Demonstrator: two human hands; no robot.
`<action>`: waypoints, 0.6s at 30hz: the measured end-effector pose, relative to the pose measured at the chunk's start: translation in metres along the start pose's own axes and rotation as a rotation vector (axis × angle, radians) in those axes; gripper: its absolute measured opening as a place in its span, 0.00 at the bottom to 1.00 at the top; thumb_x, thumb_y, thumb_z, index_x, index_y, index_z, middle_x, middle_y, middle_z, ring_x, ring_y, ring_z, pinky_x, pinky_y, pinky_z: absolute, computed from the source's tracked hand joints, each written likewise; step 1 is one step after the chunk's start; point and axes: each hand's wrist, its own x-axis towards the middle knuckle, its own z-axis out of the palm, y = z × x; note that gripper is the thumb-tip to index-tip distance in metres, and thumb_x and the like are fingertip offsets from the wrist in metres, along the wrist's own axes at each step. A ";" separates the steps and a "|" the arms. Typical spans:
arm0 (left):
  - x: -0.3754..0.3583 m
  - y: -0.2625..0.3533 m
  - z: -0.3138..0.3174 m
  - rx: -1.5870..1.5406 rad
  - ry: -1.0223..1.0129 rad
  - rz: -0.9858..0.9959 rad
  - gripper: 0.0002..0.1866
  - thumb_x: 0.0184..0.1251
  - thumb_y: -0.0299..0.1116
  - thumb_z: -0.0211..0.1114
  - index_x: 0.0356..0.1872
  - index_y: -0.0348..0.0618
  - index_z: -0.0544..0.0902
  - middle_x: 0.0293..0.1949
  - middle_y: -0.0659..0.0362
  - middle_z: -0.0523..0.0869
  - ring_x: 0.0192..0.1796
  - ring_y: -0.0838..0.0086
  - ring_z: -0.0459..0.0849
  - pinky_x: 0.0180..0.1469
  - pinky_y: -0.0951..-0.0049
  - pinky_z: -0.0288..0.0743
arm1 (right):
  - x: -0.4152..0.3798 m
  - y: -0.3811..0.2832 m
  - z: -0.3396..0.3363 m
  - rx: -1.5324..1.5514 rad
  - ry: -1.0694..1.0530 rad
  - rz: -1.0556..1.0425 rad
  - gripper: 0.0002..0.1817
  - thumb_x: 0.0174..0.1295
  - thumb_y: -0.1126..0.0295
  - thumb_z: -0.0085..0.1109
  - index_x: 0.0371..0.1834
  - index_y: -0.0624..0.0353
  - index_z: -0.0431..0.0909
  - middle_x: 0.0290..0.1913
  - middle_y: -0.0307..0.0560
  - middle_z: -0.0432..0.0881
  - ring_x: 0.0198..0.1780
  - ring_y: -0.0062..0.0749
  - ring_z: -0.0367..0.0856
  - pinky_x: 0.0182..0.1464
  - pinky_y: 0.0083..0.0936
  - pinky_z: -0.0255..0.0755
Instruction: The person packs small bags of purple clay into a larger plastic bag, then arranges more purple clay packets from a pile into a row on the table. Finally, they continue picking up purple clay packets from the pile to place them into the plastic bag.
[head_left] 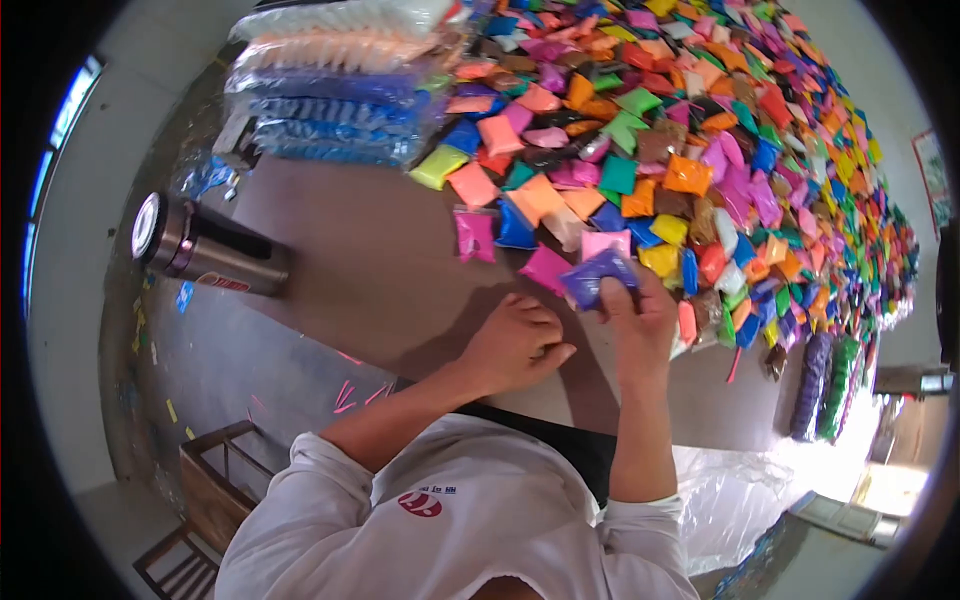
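Observation:
My right hand [640, 312] pinches a small purple packet [598, 278] between thumb and fingers, just above the table at the near edge of a large pile of packets [690, 175]. To its left, my left hand [518, 342] is over the brown table [350, 250], fingers curled in and thumb pointing right; no object shows in it. Close to the held packet lie a magenta packet [546, 268] and a pink packet [606, 243]. Another magenta packet [475, 234] and a blue packet [514, 228] lie farther left.
Long bundled strips of wrapped packets [340, 90] are stacked at the back left. A steel flask [215, 245] lies or leans at the table's left edge. Purple and green packet strips [828, 385] hang at the right. A wooden chair [215, 470] stands lower left.

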 end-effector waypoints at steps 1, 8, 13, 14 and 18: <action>0.000 0.003 0.004 -0.017 0.056 0.008 0.10 0.62 0.36 0.68 0.38 0.42 0.84 0.40 0.54 0.85 0.48 0.56 0.83 0.53 0.56 0.73 | 0.004 0.000 0.015 -0.113 -0.106 -0.077 0.13 0.67 0.69 0.64 0.50 0.64 0.82 0.36 0.40 0.84 0.34 0.23 0.81 0.38 0.23 0.75; -0.014 0.009 0.024 -0.097 -0.051 0.001 0.17 0.61 0.37 0.65 0.50 0.41 0.81 0.49 0.48 0.83 0.53 0.48 0.79 0.59 0.51 0.72 | 0.039 0.019 0.119 -0.444 -0.640 0.038 0.14 0.63 0.69 0.66 0.49 0.65 0.81 0.37 0.50 0.86 0.38 0.37 0.86 0.43 0.31 0.78; -0.020 -0.001 0.030 -0.086 0.097 0.075 0.18 0.61 0.38 0.66 0.50 0.43 0.81 0.50 0.50 0.82 0.56 0.53 0.79 0.60 0.54 0.72 | 0.037 0.038 0.148 -0.742 -0.572 -0.331 0.18 0.60 0.66 0.68 0.50 0.62 0.78 0.39 0.59 0.86 0.42 0.53 0.86 0.44 0.42 0.79; -0.021 -0.002 0.032 -0.104 0.088 0.051 0.18 0.61 0.39 0.66 0.50 0.43 0.81 0.49 0.51 0.81 0.55 0.53 0.79 0.59 0.55 0.72 | 0.035 0.035 0.150 -0.826 -0.564 -0.338 0.20 0.60 0.66 0.69 0.52 0.61 0.77 0.38 0.59 0.86 0.42 0.54 0.86 0.44 0.44 0.78; -0.019 -0.005 0.035 -0.198 0.159 0.009 0.19 0.61 0.42 0.67 0.49 0.44 0.77 0.45 0.55 0.76 0.50 0.60 0.73 0.56 0.59 0.67 | 0.036 0.033 0.151 -1.029 -0.586 -0.319 0.23 0.58 0.63 0.71 0.54 0.59 0.74 0.39 0.58 0.86 0.43 0.55 0.86 0.44 0.47 0.78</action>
